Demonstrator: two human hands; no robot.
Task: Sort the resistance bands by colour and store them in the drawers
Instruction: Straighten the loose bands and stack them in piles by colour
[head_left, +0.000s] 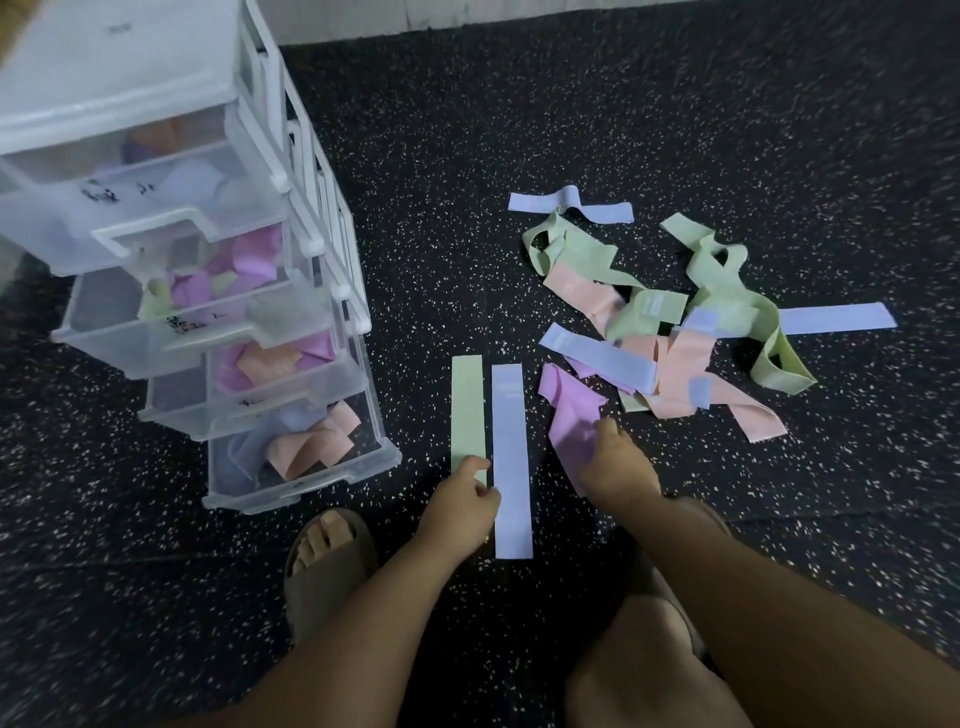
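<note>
1. The right hand (618, 462) is curled up. It grips the near part of a purple band (569, 405), which is bunched and bent.
2. The left hand (462, 499) has bent fingers. It pinches the near end of a green band (467, 405) that lies flat and straight.
3. A blue band (511, 457) lies just beside the green one, flat and straight too. It sits between the two hands, and no hand holds it.
4. Further right is a messy pile (649, 312) of green, pink and blue bands on the dark spotty floor (441, 156). The far end of the purple band touches the edge of it.
5. On the left stands the drawer unit (104, 88). Its drawers are pulled out, and the colours inside look mixed up.
6. I think the step is laying out one band of each colour in a neat row.
7. Next, the purple band needs a gentle pull away from the pile. Then it needs smoothing flat beside the blue one.
</note>
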